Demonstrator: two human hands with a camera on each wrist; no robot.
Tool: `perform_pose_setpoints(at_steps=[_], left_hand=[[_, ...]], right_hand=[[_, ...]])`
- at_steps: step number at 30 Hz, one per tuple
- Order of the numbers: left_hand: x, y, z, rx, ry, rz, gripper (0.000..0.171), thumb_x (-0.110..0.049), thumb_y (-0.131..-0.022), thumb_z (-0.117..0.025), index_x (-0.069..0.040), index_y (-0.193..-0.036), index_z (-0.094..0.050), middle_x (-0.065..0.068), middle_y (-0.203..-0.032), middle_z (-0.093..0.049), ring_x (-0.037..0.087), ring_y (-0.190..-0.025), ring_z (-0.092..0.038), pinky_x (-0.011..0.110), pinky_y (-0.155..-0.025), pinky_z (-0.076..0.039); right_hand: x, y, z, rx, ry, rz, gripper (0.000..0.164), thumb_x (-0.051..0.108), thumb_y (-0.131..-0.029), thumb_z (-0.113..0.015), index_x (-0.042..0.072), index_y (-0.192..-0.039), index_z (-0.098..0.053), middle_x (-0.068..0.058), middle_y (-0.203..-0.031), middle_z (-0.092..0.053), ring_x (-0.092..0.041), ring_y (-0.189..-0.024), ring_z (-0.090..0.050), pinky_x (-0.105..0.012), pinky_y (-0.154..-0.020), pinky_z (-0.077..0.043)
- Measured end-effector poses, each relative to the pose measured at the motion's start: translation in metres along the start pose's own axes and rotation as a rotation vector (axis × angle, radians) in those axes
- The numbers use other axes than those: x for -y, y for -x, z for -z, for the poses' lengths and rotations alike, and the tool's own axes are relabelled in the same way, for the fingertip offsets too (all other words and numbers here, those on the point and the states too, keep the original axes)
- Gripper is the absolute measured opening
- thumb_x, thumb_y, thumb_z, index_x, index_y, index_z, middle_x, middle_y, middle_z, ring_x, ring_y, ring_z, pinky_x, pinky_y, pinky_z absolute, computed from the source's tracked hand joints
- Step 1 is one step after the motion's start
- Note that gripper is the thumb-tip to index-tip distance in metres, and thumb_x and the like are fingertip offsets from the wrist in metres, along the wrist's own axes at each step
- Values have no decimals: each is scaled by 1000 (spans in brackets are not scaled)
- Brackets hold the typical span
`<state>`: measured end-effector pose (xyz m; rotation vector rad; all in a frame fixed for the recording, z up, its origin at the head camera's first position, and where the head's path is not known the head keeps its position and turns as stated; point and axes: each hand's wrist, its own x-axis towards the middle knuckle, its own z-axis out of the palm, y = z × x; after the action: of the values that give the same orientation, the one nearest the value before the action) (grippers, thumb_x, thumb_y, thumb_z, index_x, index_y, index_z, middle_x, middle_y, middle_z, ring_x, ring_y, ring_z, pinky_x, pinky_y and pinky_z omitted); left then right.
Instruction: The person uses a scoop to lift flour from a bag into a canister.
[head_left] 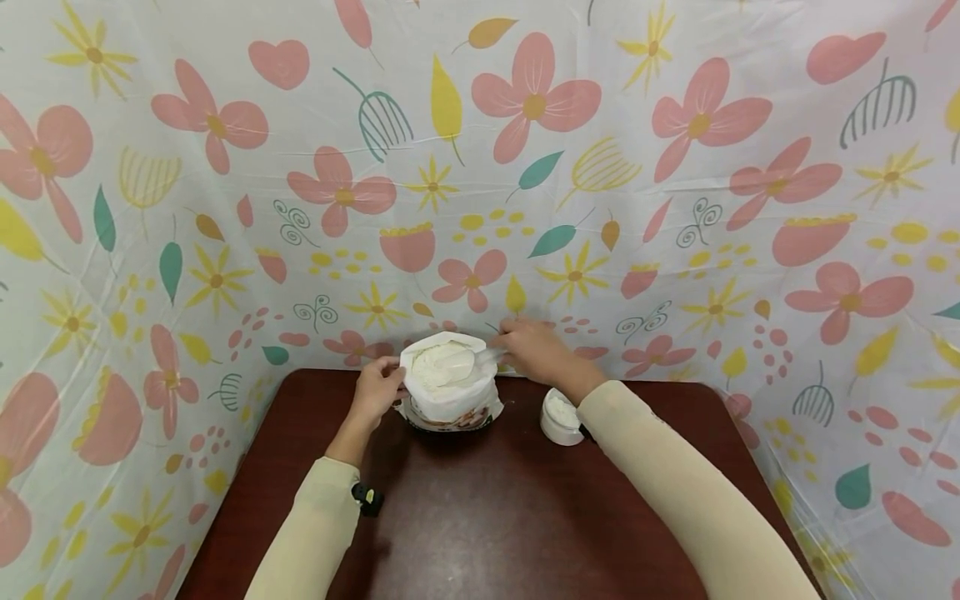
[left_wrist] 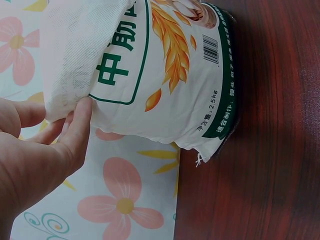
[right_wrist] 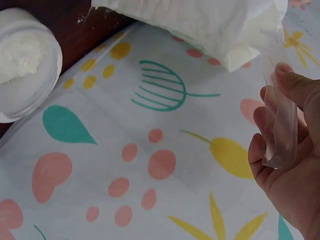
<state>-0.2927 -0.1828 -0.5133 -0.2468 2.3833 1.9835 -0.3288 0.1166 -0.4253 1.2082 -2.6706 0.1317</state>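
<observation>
An open flour bag [head_left: 450,408] stands at the back of the table, its white rim folded outward. My left hand [head_left: 372,392] pinches that rim on the left side, thumb outside the fold in the left wrist view, where the bag's printed front [left_wrist: 125,85] shows wheat ears. In my right hand [head_left: 540,350] is the clear plastic handle [right_wrist: 281,125] of a scoop. Its bowl [head_left: 455,365] lies in the white flour [head_left: 429,372] inside the bag. In the right wrist view, fingers curl round the handle beside the bag's edge [right_wrist: 240,57].
A round white tub [head_left: 561,429] with white powder in it sits right of the bag, below my right wrist. The dark red table [head_left: 465,517] ends at a flowered curtain [head_left: 480,208] close behind the bag. A few white specks lie near the tub.
</observation>
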Motion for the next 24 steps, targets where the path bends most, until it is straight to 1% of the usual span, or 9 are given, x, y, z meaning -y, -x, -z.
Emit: perform_pose_setpoints(at_steps=[8, 15, 17, 22, 24], left_hand=[[0, 0, 1, -2, -5, 6, 36, -14, -108, -53, 2, -140, -58, 22, -116, -60, 21, -92, -69, 43, -91, -65], [1, 1, 1, 6, -9, -7, 36, -13, -108, -53, 1, -140, -58, 21, -115, -60, 20, -91, -69, 36, -85, -66], [2, 1, 1, 7, -10, -10, 36, -13, -108, -54, 1, -140, -58, 21, -115, -61, 20, -91, -69, 39, -86, -66], [1, 1, 1, 9, -3, -5, 35, -13, -108, -54, 1, -140, -59, 21, -115, -61, 21, -91, -69, 53, -97, -61], [1, 1, 0, 9, -3, -5, 36, -13, -108, -54, 1, -140, -58, 21, -116, -60, 21, -92, -69, 54, -98, -61]], right_hand=[[5, -1, -7, -5, -14, -9, 29, 10, -90, -81, 15, -119, -77, -7, -99, -63, -29, -92, -61, -40, -84, -54], [8, -2, -16, -7, -7, -23, 29, 14, -93, -79, 16, -122, -76, -5, -107, -66, -27, -96, -61, -36, -83, -56], [9, -3, -18, -3, -21, -30, 29, 15, -94, -78, 17, -123, -76, -5, -109, -66, -27, -97, -60, -36, -83, -57], [11, -3, -22, 3, -35, -51, 29, 16, -95, -77, 17, -124, -75, -5, -109, -65, -26, -98, -60, -37, -84, -57], [11, -2, -23, 4, -46, -59, 29, 16, -95, -76, 17, -124, -75, -5, -109, -65, -26, -97, -59, -37, -84, -57]])
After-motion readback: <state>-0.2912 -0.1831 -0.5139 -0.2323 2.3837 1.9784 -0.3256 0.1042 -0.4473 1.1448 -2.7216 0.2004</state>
